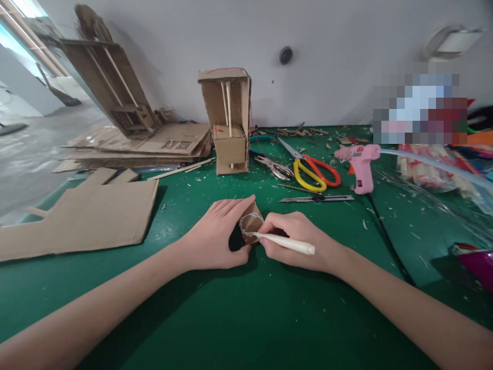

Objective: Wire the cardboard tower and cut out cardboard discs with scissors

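A small piece of brown cardboard (252, 222) lies on the green table, with a pale, roughly round outline on its face. My left hand (219, 231) grips the piece from the left, fingers along its far edge and thumb at its near edge. Pinched in my right hand (295, 239) is a cream-coloured pen (287, 242), tilted low. Its tip touches the cardboard or hovers just over it, near the outline's lower edge. The left hand's fingers hide part of the piece.
Beyond my hands lie a craft knife (316, 199), scissors (318, 174), pliers (275, 167) and a pink glue gun (362, 164) with its cord. A cardboard box model (231, 149) stands behind. To the left are a cut cardboard sheet (96, 216) and stacked cardboard (169, 136).
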A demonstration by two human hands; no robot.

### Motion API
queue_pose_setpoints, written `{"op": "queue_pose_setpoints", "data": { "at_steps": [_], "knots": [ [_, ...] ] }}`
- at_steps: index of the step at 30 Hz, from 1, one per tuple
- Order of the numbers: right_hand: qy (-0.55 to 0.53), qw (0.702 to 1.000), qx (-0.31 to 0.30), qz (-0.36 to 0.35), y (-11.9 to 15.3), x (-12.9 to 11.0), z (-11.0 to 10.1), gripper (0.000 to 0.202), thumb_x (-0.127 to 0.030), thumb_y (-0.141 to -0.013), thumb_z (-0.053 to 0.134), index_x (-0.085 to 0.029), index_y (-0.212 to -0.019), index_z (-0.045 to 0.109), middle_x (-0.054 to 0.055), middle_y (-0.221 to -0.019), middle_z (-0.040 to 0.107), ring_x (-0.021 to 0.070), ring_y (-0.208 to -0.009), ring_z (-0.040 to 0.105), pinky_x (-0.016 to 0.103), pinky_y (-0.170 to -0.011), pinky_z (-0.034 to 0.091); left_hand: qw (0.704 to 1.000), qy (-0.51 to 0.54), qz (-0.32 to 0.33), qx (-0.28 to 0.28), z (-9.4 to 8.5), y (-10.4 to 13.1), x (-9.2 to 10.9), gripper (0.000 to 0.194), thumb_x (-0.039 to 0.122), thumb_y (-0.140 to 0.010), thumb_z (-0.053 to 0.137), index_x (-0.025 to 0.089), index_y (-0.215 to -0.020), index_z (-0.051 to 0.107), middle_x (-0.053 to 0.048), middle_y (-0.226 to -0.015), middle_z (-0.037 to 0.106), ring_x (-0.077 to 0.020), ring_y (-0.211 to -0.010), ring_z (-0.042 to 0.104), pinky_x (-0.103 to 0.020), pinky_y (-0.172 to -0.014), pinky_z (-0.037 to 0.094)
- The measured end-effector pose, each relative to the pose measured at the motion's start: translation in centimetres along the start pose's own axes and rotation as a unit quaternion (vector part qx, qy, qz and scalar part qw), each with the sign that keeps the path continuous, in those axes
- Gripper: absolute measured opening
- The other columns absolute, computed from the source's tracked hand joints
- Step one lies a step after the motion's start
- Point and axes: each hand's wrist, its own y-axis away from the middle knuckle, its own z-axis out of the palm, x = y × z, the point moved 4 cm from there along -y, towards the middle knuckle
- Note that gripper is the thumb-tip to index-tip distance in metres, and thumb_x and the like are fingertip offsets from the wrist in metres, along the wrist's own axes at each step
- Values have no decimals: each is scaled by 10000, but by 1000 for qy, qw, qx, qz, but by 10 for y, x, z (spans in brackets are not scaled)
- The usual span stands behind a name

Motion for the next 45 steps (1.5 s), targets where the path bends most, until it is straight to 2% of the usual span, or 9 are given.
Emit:
{"op": "queue_pose_setpoints", "data": {
  "at_steps": [10,14,20,27,37,45],
  "knots": [
    [-40,999,3,16,0,4,-4,57,-170,-748,557,-191,-705,527,-67,-565,528,68,-472,430,187,-431,300,1000,2,-2,-1,2,1,-2,833,306,-689,597,179,-1428,234,-119,-1387,456,-298,-1277,407,-476,-1064,319],
    [-31,999,9,17,2,6,-4,69,-155,-736,559,-196,-699,518,-71,-560,534,65,-468,432,182,-428,300,1000,0,-5,-4,1,1,-2,826,310,-692,594,166,-1424,239,-121,-1390,455,-290,-1277,404,-470,-1068,317],
    [-19,998,53,3,2,6,-6,58,-170,-748,550,-193,-710,513,-60,-577,556,67,-471,448,183,-434,317,1000,0,-9,-6,1,1,-1,824,305,-689,593,168,-1422,243,-121,-1392,452,-289,-1273,411,-475,-1068,316],
    [-9,1000,19,2,3,5,-3,32,-174,-745,542,-198,-730,526,-58,-585,561,74,-480,452,194,-454,328,1000,4,-5,-2,2,1,-2,808,311,-698,585,181,-1422,250,-115,-1386,457,-289,-1272,412,-475,-1068,320],
    [3,999,43,26,2,6,-6,89,-160,-730,539,-200,-672,485,-73,-533,515,65,-451,414,179,-408,298,1000,6,-6,-12,1,0,-1,812,306,-696,588,172,-1418,244,-127,-1392,447,-296,-1272,414,-488,-1080,300],
    [-10,998,65,17,4,10,-7,85,-142,-729,547,-199,-695,494,-71,-541,546,61,-446,432,175,-415,313,1000,2,-9,-15,0,-1,0,815,295,-683,584,166,-1414,248,-120,-1385,455,-286,-1261,420,-468,-1061,334]
  ]
}}
